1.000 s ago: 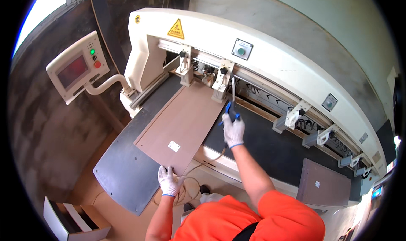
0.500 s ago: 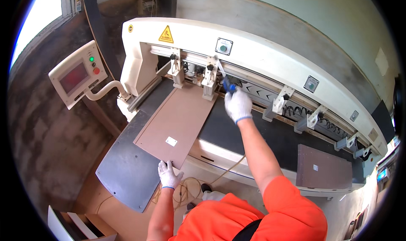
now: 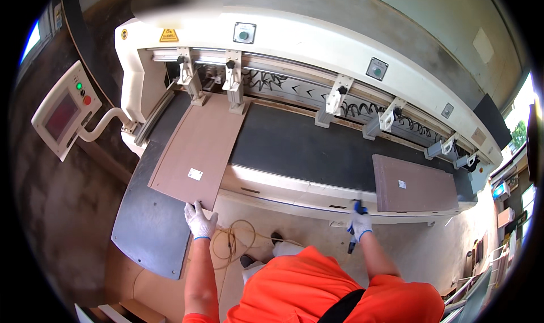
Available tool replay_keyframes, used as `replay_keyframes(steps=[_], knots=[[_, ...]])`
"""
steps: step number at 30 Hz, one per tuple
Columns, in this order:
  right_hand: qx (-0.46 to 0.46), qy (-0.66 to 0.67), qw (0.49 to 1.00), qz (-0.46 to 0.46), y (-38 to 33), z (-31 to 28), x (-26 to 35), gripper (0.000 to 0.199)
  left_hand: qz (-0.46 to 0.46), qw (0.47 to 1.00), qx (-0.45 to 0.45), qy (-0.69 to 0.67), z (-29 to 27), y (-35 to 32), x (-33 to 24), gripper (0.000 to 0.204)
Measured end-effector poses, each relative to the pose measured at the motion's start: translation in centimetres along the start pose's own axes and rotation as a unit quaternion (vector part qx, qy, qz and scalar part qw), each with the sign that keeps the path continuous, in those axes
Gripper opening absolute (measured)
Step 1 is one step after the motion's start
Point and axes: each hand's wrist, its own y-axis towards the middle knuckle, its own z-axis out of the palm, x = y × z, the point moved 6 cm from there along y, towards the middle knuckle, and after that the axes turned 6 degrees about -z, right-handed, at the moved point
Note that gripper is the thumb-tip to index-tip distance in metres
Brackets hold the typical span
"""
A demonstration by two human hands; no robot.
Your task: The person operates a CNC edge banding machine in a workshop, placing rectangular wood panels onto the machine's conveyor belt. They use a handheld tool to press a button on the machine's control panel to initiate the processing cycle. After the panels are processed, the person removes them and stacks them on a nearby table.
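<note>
A long brown panel [image 3: 198, 136] with a white label lies on the machine's dark bed, its far end beneath two clamps [image 3: 233, 88]. My left hand [image 3: 199, 221], in a white glove, touches the panel's near edge with its fingers spread. Over the floor in front of the machine, my gloved right hand [image 3: 361, 224] is closed around a blue and black air blow gun [image 3: 359, 208]. The gun is slightly blurred, and its nozzle is hard to make out.
More brown panels [image 3: 416, 184] are stacked on the bed's right end. A control screen [image 3: 62, 116] stands at left beside a grey side table [image 3: 150, 232]. Several more clamps [image 3: 334, 99] line the machine. A yellow hose [image 3: 231, 241] coils on the floor.
My right hand has drawn the air blow gun back from the clamps, toward me and rightward. My left hand stays at the panel's near edge. The view has shifted right.
</note>
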Motion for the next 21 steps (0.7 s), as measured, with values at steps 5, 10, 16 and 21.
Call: replay_keyframes(steps=[5, 10, 16, 21], knots=[[0.498, -0.277, 0.818, -0.072, -5.6, 7.2, 4.8, 0.023, 0.003, 0.999, -0.025, -0.027, 1.5, -1.2, 0.3, 0.086], [0.688, -0.429, 0.562, -0.162, -9.8, 11.2, 9.3, 0.035, -0.24, 0.882, -0.049, -0.404, 7.2, -10.2, 2.9, 0.055], [0.58, -0.619, 0.379, -0.369, -5.2, 12.6, 5.0, 0.049, -0.557, 0.514, -0.033, -0.652, 18.8, -35.5, 1.3, 0.024], [0.704, -0.559, 0.391, -0.198, -3.6, 10.8, 0.6, 0.027, -0.701, 0.613, 0.032, -0.364, 26.3, -61.2, 0.4, 0.043]])
